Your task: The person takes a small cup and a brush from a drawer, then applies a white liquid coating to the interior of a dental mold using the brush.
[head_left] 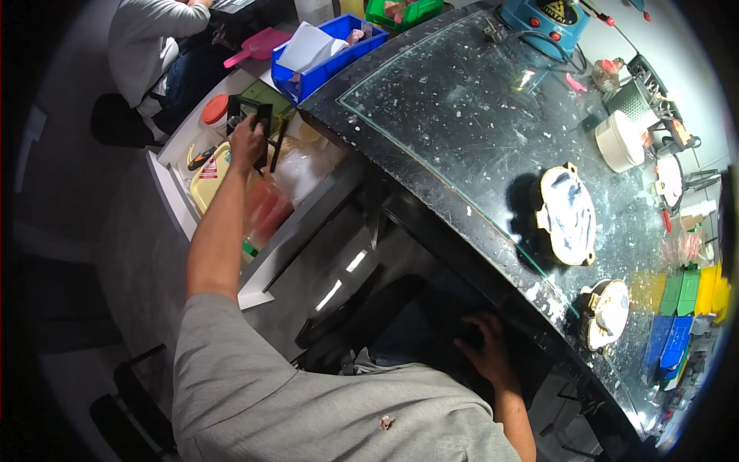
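Note:
My left hand (248, 140) reaches into an open drawer (177, 196) at upper left, fingers closed on a dark rectangular object (262, 119). Around it lie a red-lidded jar (216, 108), a pale yellow tray (202, 190), a tool with an orange-and-black handle (201, 159) and clear plastic bags (297, 173). My right hand (486, 344) hangs low in shadow near the desk's front edge, its loosely bent fingers apart and holding nothing visible.
The dark desk (431, 131) carries two plaster casts (568, 217) (608, 313), a pot (618, 141) and colored bins (677, 339). A blue bin (304, 81) stands beyond the drawer. Another person (150, 46) sits at upper left.

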`<state>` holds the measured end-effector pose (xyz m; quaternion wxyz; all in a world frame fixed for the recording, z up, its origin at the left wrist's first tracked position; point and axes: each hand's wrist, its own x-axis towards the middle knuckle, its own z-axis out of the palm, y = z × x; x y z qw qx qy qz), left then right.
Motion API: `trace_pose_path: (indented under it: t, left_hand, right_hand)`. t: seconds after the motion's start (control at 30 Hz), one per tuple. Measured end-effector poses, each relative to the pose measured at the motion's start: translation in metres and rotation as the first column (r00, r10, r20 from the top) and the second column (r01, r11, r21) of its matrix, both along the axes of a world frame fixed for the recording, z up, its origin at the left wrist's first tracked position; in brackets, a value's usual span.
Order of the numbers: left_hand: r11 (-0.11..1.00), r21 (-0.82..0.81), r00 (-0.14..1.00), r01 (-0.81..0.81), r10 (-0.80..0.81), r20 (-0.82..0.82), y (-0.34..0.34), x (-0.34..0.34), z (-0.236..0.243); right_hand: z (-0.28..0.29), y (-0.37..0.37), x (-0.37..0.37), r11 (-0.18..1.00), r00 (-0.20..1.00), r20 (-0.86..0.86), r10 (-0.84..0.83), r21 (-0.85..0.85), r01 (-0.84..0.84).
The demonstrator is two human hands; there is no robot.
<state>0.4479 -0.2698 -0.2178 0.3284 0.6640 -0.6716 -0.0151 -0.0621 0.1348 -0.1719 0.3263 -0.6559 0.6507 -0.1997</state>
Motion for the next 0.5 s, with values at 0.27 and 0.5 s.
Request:
trace_pose_path:
  t: [0.27, 0.5]
  left_hand:
    - [0.973, -0.160, 0.301, 0.169, -0.205, -0.931, -0.024, 0.071, 0.058]
    - [0.996, 0.062, 0.283, 0.071, 0.040, -0.958, -0.009, 0.056, 0.125]
  right_hand:
    - [0.001, 0.002, 0.002, 1.000, 1.000, 0.000, 0.019, -0.007, -0.019]
    - [0.000, 0.009, 0.002, 0.999, 1.000, -0.009, -0.012, 0.033, 0.012]
